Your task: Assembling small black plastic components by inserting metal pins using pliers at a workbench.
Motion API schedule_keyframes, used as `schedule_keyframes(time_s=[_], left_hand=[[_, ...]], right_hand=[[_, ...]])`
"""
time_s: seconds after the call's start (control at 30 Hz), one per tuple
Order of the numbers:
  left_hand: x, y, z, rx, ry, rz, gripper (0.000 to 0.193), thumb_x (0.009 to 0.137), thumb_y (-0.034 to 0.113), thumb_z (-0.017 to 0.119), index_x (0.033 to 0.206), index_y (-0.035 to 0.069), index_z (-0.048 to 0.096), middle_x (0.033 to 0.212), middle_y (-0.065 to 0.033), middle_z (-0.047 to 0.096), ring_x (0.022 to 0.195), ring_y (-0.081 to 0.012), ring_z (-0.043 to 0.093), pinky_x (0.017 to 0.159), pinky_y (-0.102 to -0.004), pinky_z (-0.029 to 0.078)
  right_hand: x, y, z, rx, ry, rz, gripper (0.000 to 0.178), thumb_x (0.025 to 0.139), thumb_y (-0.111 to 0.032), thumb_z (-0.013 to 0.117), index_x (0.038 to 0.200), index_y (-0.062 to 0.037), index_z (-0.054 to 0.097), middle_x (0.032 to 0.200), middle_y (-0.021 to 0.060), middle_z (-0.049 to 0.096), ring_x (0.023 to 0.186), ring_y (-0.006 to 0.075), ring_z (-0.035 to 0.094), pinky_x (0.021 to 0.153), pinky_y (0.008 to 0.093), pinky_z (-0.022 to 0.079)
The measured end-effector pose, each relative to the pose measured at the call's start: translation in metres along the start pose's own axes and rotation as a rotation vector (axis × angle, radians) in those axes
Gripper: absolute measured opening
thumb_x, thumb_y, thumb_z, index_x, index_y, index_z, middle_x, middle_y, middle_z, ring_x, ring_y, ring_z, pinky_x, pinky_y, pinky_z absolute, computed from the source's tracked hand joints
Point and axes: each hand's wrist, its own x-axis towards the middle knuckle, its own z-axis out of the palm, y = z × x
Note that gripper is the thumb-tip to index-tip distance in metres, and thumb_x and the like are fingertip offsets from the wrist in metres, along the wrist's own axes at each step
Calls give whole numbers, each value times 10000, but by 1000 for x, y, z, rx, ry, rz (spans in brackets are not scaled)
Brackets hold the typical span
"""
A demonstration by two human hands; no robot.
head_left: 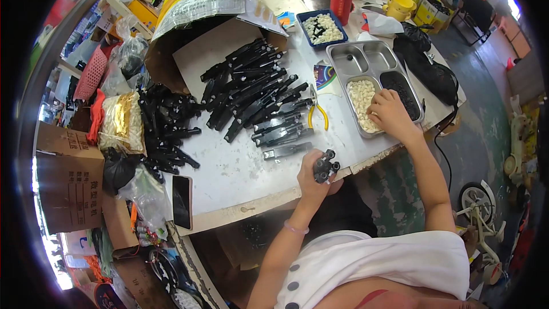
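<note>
The left hand (313, 173) is clenched around a small black plastic part (325, 167) near the table's front edge; the part pokes out of the fist toward three o'clock, with round knobs showing at its end. The fingers cover the rest, so its full shape is hard to make out.

The right hand (389, 113) rests in the metal tray (366, 60), at about one o'clock from the left hand. Its fingertips are down among the small white pieces (360, 94) in the tray's near compartment; I cannot tell whether it has pinched any.

A pile of long black parts (257, 88) lies at eleven o'clock from the left hand, with yellow-handled pliers (318, 111) just beside it. A dark phone (182, 201) lies at the table edge at nine o'clock.
</note>
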Motion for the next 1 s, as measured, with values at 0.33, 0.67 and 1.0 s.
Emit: schedule_keyframes(time_s=[0.33, 0.67, 1.0], left_hand=[[-3, -2, 0, 17, 3, -51, 471, 691, 51, 789, 1074, 51, 515, 1070, -106, 559, 935, -203, 594, 797, -291, 500], [-4, -3, 0, -8, -1, -88, 466, 692, 54, 791, 1072, 47, 521, 1056, -99, 564, 926, -196, 589, 798, -286, 493], [-1, -1, 1, -19, 11, -51, 506, 670, 47, 802, 1089, 55, 517, 1056, -112, 568, 933, -212, 589, 805, -295, 490]], right_hand=[[9, 6, 29, 37, 57, 17, 140, 723, -180, 702, 789, -87, 620, 860, 42, 581, 938, 222, 510, 854, 366, 374], [5, 3, 5, 622, 80, 394, 125, 764, -93, 653, 789, -15, 558, 767, 66, 584, 726, 178, 574, 679, 307, 451], [13, -70, -33, 1357, 86, 354, 183, 866, -37, 589, 1038, 25, 578, 890, 87, 629, 838, 159, 613, 776, 272, 466]])
